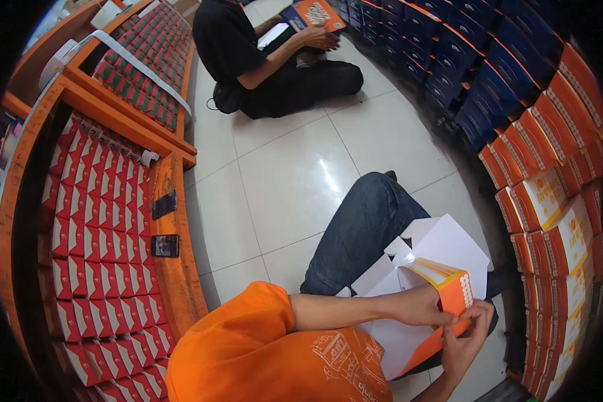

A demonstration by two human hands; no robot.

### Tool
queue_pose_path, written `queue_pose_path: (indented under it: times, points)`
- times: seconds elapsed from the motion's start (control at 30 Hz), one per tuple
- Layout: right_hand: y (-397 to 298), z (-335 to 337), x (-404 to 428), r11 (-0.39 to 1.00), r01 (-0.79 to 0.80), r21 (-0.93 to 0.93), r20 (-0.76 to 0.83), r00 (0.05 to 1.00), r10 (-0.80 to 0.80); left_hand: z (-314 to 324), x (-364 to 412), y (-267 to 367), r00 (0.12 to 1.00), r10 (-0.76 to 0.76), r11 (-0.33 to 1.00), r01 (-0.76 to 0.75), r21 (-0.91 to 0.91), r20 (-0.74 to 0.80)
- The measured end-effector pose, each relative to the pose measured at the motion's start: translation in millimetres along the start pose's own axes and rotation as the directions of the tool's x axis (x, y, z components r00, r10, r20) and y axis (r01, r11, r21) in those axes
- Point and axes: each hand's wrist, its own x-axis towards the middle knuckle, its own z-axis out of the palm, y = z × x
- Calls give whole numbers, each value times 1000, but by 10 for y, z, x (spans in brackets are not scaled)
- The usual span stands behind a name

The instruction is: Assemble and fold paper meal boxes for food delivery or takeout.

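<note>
A partly folded cardboard box (449,248) lies across my lap, its white inside facing up. Its outer side is orange and yellow with a column of white dots. My left hand (423,306) reaches over the white inside and grips an orange panel at its edge. On the outer side of that same panel, my right hand (466,334) pinches the edge close to the left fingertips. The left fingers are partly hidden behind the panel. Several flaps at the far side of the box stand loose over my bent knee (369,216).
A person (276,65) sits ahead, holding a blue and orange carton (314,17). Stacked orange boxes (537,135) and dark blue boxes (487,90) line the right. On the left, an orange wooden shelf (173,281) holds red-and-white boxes (108,241) and two phones (165,245).
</note>
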Motion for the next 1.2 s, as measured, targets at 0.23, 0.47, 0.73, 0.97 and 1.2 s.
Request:
queue_pose_path:
  times: [0.23, 0.47, 0.73, 0.97, 1.2]
  points:
    - [-100, -128, -84, 880, 286, -379, 115, 958, -262, -119, 367, -202, 951, 305, 946, -297, 128, -48]
    - [-189, -103, -2, 898, 136, -419, 47, 991, -128, 54, 217, -219, 889, 241, 761, -422, 492, 390]
    - [455, -95, -466, 429, 124, 895, -332, 827, 453, -978, -236, 437, 794, 367, 850, -498, 173, 484]
    - [-106, 443, 188, 931, 366, 5, -663, 698, -271, -200, -220, 411, 953, 145, 958, -66, -281, 268]
    - [-93, 350, 109, 848, 269, -457, -589, 623, -515, -303, -89, 184, 975, 195, 976, -204, 77, 111]
